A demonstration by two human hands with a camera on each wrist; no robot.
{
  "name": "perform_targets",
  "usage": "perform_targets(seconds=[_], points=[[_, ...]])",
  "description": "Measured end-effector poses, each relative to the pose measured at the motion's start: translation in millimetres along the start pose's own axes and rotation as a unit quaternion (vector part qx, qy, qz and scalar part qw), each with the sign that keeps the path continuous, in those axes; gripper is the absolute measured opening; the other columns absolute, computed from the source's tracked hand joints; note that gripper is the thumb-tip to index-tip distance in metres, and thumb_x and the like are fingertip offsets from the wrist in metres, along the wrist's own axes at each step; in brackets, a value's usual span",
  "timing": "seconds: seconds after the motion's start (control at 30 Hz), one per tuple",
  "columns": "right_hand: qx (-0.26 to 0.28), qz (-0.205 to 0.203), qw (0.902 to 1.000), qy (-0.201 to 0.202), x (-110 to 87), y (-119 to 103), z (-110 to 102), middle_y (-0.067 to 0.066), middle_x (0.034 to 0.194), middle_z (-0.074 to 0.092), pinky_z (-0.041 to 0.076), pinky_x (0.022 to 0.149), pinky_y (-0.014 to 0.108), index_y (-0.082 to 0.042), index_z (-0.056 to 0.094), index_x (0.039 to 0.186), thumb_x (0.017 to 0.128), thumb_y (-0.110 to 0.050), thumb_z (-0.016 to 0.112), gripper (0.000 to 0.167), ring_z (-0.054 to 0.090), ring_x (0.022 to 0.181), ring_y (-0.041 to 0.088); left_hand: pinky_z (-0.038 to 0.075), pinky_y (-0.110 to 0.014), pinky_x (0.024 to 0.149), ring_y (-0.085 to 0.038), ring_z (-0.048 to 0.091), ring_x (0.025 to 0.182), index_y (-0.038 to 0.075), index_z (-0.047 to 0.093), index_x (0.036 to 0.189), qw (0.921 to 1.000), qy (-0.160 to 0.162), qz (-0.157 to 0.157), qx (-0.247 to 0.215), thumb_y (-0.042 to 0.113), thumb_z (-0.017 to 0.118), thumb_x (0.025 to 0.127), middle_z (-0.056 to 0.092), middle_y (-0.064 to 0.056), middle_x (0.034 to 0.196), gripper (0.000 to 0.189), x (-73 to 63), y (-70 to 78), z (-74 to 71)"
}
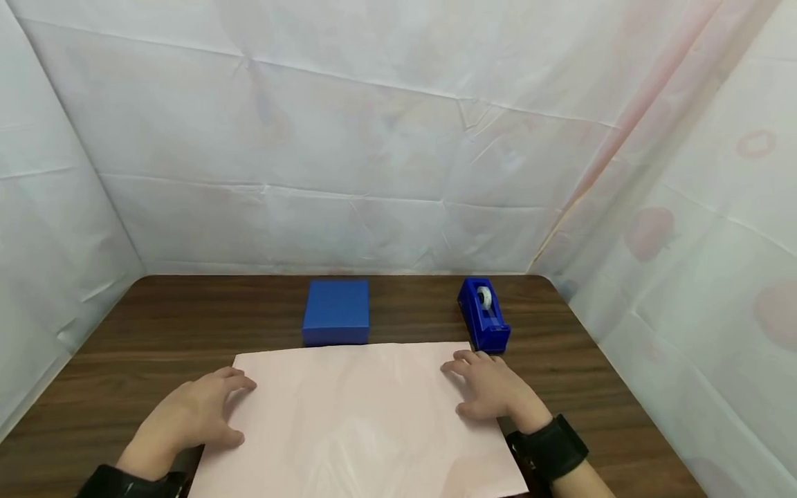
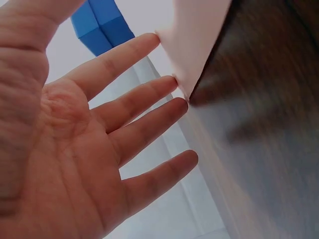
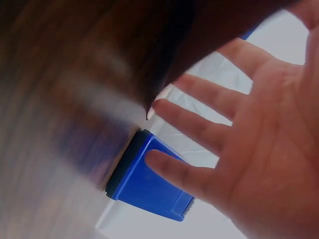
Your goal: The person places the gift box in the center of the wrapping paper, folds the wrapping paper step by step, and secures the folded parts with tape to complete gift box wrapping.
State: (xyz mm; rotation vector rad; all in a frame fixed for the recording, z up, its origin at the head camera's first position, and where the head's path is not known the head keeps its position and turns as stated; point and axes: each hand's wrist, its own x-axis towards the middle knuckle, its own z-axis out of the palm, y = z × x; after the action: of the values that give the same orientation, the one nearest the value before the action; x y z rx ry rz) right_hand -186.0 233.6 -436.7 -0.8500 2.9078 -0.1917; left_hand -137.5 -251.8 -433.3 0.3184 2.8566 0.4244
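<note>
A large pale pink sheet of paper (image 1: 355,422) lies on the brown wooden table, its near part cut off by the bottom of the head view. My left hand (image 1: 196,411) is at the sheet's left edge, fingers spread and fingertips at its far left corner. At the far right corner, my right hand (image 1: 492,387) has its fingers spread over the sheet. Beyond the paper's far edge sits a blue box (image 1: 336,311). A blue tape dispenser (image 1: 484,315) with a roll of clear tape stands just beyond my right hand; the right wrist view shows its side (image 3: 154,184) near my fingers.
White sheeting (image 1: 349,138) hangs behind the table and on both sides, with faint fruit prints on the right. Wooden tabletop (image 1: 205,311) shows around the paper. A black band (image 1: 551,446) circles each wrist.
</note>
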Motion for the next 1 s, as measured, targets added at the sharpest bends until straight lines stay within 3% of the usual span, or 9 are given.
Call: perform_targets(seconds=[0.17, 0.33, 0.47, 0.63, 0.8, 1.0], points=[[-0.003, 0.006, 1.0000, -0.002, 3.5, -0.2, 2.7, 0.014, 0.137, 0.052, 0.037, 0.094, 0.068, -0.024, 0.058, 0.129, 0.072, -0.034, 0.074, 0.061, 0.047, 0.126, 0.042, 0.050, -0.053, 0.084, -0.037, 0.059, 0.113, 0.020, 0.066, 0.116, 0.9996, 0.016, 0.020, -0.009, 0.049, 0.086, 0.056, 0.056, -0.014, 0.133, 0.070, 1.8, -1.8, 0.1], [-0.007, -0.014, 0.9996, 0.025, 9.7, 2.2, 3.1, 0.011, 0.133, 0.055, 0.043, 0.089, 0.062, -0.022, 0.059, 0.127, 0.074, -0.036, 0.073, 0.057, 0.052, 0.120, 0.037, 0.049, -0.051, 0.088, -0.033, 0.059, 0.115, 0.018, 0.065, 0.116, 0.9948, 0.084, 0.051, -0.024, 0.059, 0.079, 0.066, 0.060, -0.012, 0.127, 0.065, 3.3, 2.1, -7.5], [0.001, -0.032, 0.9967, 0.075, 16.7, 4.1, -0.2, 0.006, 0.128, 0.059, 0.046, 0.086, 0.056, -0.019, 0.060, 0.126, 0.076, -0.034, 0.074, 0.054, 0.057, 0.115, 0.030, 0.050, -0.049, 0.083, -0.028, 0.062, 0.109, 0.020, 0.063, 0.121, 0.9850, 0.156, 0.057, -0.045, 0.060, 0.074, 0.073, 0.062, -0.007, 0.126, 0.064, 6.7, 9.4, -14.1], [0.058, -0.029, 0.9894, 0.130, 29.0, -1.6, -6.6, 0.002, 0.126, 0.060, 0.049, 0.085, 0.049, -0.016, 0.059, 0.127, 0.079, -0.032, 0.074, 0.052, 0.060, 0.112, 0.025, 0.048, -0.054, 0.086, -0.033, 0.057, 0.116, 0.015, 0.056, 0.132, 0.9672, 0.213, 0.053, -0.127, 0.053, 0.072, 0.080, 0.059, -0.008, 0.130, 0.066, 15.6, 20.6, -18.1], [0.132, -0.023, 0.9791, 0.153, 44.9, -4.0, -21.7, 0.000, 0.127, 0.059, 0.051, 0.087, 0.042, -0.016, 0.058, 0.128, 0.084, -0.029, 0.072, 0.048, 0.059, 0.112, 0.025, 0.047, -0.055, 0.090, -0.035, 0.056, 0.117, 0.014, 0.052, 0.136, 0.9527, 0.247, 0.063, -0.166, 0.049, 0.072, 0.082, 0.058, -0.011, 0.131, 0.068, 26.6, 29.3, -31.2], [0.184, -0.046, 0.9708, 0.146, 59.8, 5.2, -51.9, 0.008, 0.129, 0.057, 0.047, 0.097, 0.047, -0.012, 0.055, 0.130, 0.087, -0.027, 0.069, 0.048, 0.057, 0.117, 0.029, 0.047, -0.053, 0.093, -0.036, 0.057, 0.119, 0.013, 0.050, 0.137, 0.9525, 0.241, 0.058, -0.177, 0.050, 0.071, 0.082, 0.057, -0.012, 0.134, 0.069, 37.7, 33.2, -41.8]])
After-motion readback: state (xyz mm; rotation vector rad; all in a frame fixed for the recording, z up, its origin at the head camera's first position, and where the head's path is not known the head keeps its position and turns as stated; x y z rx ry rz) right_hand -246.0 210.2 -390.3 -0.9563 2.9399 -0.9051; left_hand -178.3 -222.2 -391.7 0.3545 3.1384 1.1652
